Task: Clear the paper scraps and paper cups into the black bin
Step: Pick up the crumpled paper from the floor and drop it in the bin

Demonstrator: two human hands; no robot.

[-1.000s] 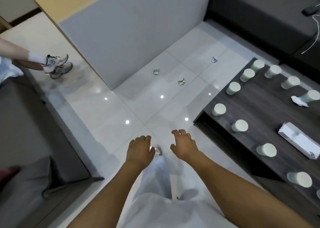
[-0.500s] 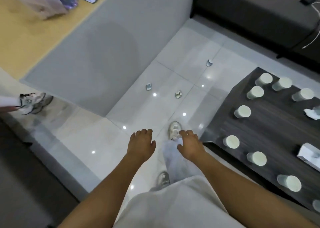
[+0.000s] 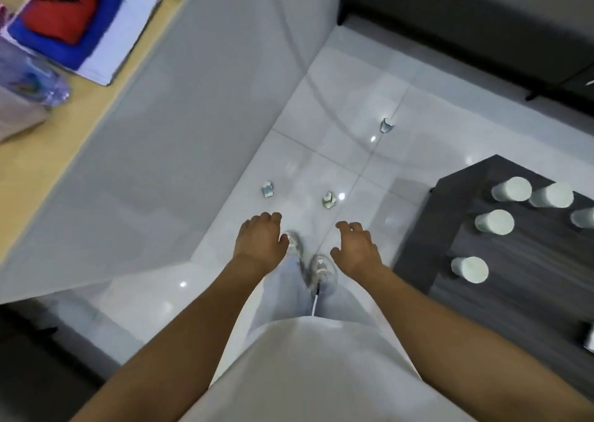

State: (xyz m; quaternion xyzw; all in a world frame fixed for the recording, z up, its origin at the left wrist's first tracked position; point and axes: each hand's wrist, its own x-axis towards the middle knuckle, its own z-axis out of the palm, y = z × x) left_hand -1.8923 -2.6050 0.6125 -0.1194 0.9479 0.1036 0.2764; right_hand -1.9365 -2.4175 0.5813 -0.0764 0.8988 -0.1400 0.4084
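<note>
A: Risk entry. Both hands are empty, and the black bin is nowhere in the head view. If scraps get gathered before the bin is located, I judge they end up carried about or dropped again.

B: Noted. State of the hands?

A: Left hand [image 3: 261, 241] is held out palm down, fingers loosely bent, gripping nothing. Right hand [image 3: 356, 250] is the same, fingers slightly spread. They hang apart, over the person's shoes, well above the floor [image 3: 337, 100].

B: Second risk?

A: The paper cups [image 3: 511, 189] stand crowded at the near-left corner of the dark tabletop [image 3: 520, 280]. A hasty sweep of the right arm could, in my judgement, knock one off that edge. Whether they hold liquid cannot be told.

B: Where are the scraps relative to the hands?

A: Three crumpled bits lie on the floor. The left scrap [image 3: 267, 189] is just ahead of the left hand; the middle scrap [image 3: 328, 199] lies ahead, between the two hands; the far scrap [image 3: 387, 125] is well beyond both. None is touched. The glossy tile shows glare spots near them, so a small piece might be missed.
</note>
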